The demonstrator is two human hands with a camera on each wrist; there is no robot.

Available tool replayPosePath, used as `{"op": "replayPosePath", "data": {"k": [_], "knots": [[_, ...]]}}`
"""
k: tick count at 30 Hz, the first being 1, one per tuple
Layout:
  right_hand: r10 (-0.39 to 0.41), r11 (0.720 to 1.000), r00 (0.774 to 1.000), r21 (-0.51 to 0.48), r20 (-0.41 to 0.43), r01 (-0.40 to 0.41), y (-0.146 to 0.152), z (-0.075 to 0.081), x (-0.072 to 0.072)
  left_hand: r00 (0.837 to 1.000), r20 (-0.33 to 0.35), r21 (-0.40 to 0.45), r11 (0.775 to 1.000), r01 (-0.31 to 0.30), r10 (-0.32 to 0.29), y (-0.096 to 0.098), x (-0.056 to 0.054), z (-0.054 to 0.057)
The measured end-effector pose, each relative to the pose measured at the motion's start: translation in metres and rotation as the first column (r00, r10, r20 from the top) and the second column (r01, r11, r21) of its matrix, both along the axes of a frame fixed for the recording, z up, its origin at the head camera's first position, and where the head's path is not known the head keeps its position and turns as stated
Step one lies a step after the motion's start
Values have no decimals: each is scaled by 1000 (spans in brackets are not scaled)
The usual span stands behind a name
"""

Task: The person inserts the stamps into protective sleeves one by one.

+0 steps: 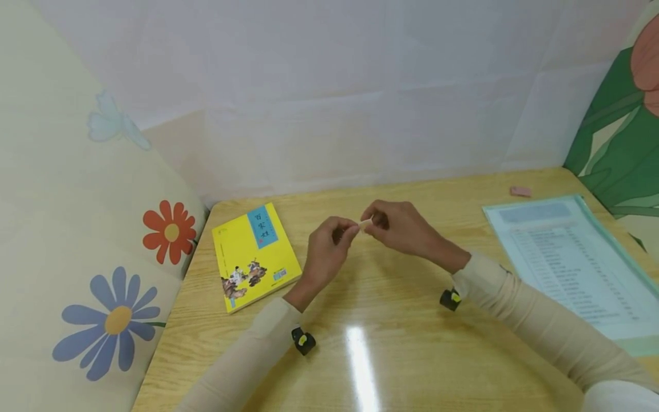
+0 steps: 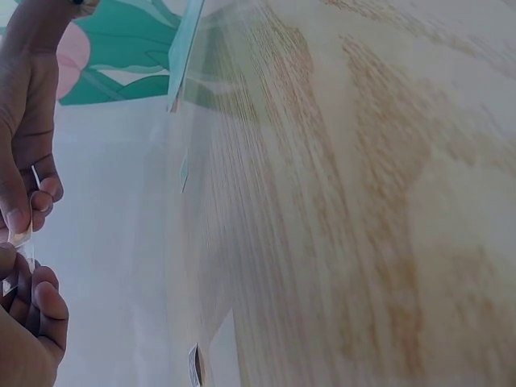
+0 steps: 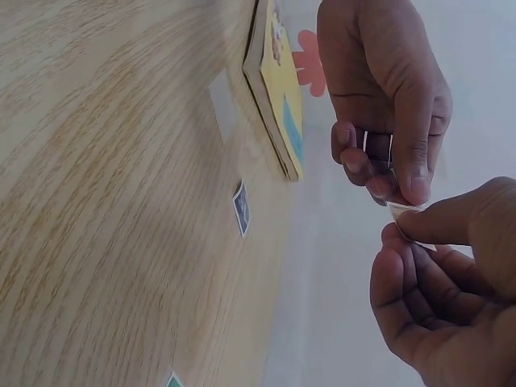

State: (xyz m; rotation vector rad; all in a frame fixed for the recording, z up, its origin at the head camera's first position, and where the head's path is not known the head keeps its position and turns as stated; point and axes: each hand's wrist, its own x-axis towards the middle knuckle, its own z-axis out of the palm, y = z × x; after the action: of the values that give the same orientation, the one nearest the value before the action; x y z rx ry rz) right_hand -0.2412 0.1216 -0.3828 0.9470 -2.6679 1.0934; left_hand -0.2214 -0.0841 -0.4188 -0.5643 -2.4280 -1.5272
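Pinching pale slip [image 1: 365, 225] — left hand [image 1: 326, 252], right hand [image 1: 409, 230] both | glare-streaked wooden table [image 1: 401, 326] | white wall [image 1: 309, 109] behind — flowered wall [image 1: 67, 223] left

Pinching fingertips cover most of the small pale piece [image 1: 365, 225], so its full shape and any marking on it cannot be told, and the left wrist view's left edge cuts through both the left hand [image 1: 325, 250] and the right hand [image 1: 407, 230]. In the head view, the sheet [image 1: 561, 257] runs off the right edge with its printed lines too blurred to read, and the pink object [image 1: 520, 191] behind it is too small to identify. The right wrist view's top edge crops the yellow book [image 3: 278, 89].
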Motion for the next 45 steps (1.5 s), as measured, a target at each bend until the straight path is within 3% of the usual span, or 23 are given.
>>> {"op": "replayPosePath", "data": {"k": [12, 27, 35, 45], "knots": [[-13, 1000, 997, -4, 71, 13, 0, 4, 3, 1000, -25, 23, 1000, 4, -3, 1, 0, -1], [23, 998, 999, 57, 39, -25, 0, 7, 1, 998, -62, -9, 1000, 15, -16, 2, 0, -3], [43, 999, 998, 19, 43, -44, 0, 6, 2, 997, -69, -8, 999, 31, -32, 3, -1, -3], [34, 999, 998, -10, 56, -34, 0, 4, 1, 999, -45, 16, 1000, 6, -6, 4, 0, -3]]}}
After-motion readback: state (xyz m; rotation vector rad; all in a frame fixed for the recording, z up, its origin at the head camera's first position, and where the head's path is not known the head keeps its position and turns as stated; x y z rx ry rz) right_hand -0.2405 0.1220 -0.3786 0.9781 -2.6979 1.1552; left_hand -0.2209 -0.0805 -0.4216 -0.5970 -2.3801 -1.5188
